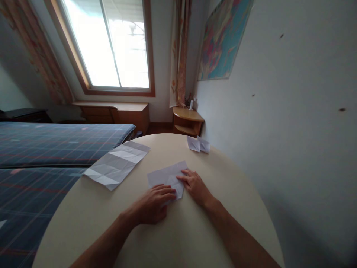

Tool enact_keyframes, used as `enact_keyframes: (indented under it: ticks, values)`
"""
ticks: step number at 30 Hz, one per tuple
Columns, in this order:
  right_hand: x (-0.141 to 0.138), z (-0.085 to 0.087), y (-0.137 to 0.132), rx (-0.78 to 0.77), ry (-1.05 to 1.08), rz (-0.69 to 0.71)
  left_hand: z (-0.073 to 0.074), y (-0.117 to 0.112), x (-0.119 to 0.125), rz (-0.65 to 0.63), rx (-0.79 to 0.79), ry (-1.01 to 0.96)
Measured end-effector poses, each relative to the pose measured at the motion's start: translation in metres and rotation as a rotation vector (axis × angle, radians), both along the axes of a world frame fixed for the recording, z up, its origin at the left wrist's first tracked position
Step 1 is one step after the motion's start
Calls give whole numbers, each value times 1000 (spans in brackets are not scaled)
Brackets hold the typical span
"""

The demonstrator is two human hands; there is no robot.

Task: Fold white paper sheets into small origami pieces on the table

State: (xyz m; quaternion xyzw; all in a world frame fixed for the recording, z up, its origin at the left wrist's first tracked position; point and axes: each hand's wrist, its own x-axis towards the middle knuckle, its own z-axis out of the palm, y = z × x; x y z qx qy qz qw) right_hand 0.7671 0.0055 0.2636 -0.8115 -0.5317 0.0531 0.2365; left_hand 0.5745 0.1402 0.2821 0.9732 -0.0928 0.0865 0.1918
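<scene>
A folded sheet of white paper (164,176) lies flat on the round cream table (156,238), with crease lines across it. My left hand (157,201) rests on the paper's near left part, its fingers stretched out over the surface and hiding some of the lower edge. On the right edge of the same paper lies my right hand (193,185), fingers extended and pressing down. Neither hand grips anything. Beyond, near the table's far edge, stand two small folded paper pieces (198,144) side by side.
A larger creased sheet of paper (118,163) lies at the table's left, reaching its rim. A bed with a blue plaid cover (55,145) adjoins on the left. The white wall (292,149) runs close along the right. A corner shelf (189,115) stands behind the table.
</scene>
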Motion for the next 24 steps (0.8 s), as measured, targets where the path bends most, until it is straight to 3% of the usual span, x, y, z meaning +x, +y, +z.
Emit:
enact_keyframes:
  ticks: [4,9,15,20,24]
  values:
    - [2,0,-1,1,-2,15,1,6,-4,51,8,-45]
    - [-2,2,-1,21,2,77,-5,8,-1,211,70,-117]
    - [-7,3,-3,15,21,157,-18,11,7,442,-27,-186]
    - [-6,2,-3,16,18,157,-27,14,11,462,-5,-198]
    - [-7,3,-3,4,-4,153,-25,7,13,445,81,-214]
